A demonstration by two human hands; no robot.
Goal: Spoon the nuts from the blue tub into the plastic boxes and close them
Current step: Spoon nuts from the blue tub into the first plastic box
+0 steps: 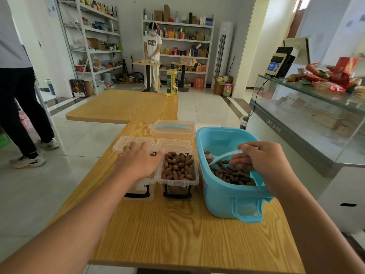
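The blue tub [227,196] stands on the right of the wooden table with brown nuts [233,176] in its bottom. My right hand [260,162] holds a white spoon [221,157] inside the tub, its bowl carrying a few nuts. Left of the tub, a clear plastic box [178,181] is full of nuts, lid open behind it. My left hand [139,162] rests flat on top of a second clear box [139,191], covering its contents. A larger clear lid with a blue handle [172,129] lies behind.
The wooden table [177,234] ends close in front. A second table [122,107] with an oil bottle [171,81] lies beyond. A glass counter [308,123] stands right. One person stands at the far shelves, another's legs are at left.
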